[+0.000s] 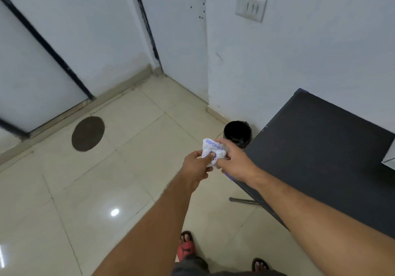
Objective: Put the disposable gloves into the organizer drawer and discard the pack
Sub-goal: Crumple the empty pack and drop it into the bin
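A crumpled white plastic glove pack (211,147) with blue print is held between both hands, in front of me above the floor. My left hand (196,166) pinches its lower left part. My right hand (235,160) grips its right side, fingers curled over it. Just beyond the pack, on the floor in the corner by the wall, stands a black bin (237,133) lined with a black bag, its mouth open. The organizer drawer and the gloves are not in view.
A dark table (316,153) stands to the right against the wall, its metal leg (243,200) near the floor. A round brown floor cover (88,133) lies to the left. White doors with black frames (70,70) stand behind. My sandalled feet (186,248) are at the bottom.
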